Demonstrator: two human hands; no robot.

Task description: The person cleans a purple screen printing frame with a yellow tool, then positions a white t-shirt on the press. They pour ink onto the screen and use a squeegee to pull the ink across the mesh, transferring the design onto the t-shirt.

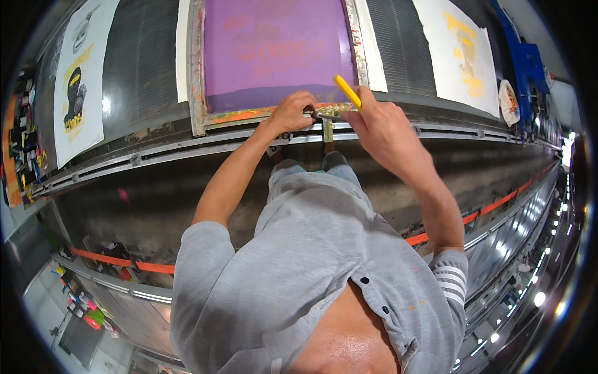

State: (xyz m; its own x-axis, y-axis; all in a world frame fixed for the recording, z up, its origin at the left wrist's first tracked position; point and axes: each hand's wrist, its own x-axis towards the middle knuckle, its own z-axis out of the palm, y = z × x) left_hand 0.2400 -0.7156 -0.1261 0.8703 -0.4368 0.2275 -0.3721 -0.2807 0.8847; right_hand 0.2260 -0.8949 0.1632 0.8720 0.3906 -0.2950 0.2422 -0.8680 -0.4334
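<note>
A screen-printing frame (198, 75) with purple mesh lies on the long table in front of me. Its metal border is smeared with orange and green ink. My left hand (291, 112) is curled on the frame's near edge, next to a small metal bracket (327, 129) on the table rail. My right hand (381, 124) is just to the right of it. It grips a thin yellow-handled tool (347, 92) whose tip points up over the mesh. Both forearms reach up from my grey shirt.
White cloth pieces lie along the table: one with a black and yellow print (78, 81) at the left, one with a yellow print (461, 56) at the right. A metal rail (187, 146) runs along the table's near edge. A blue frame (526, 62) stands far right.
</note>
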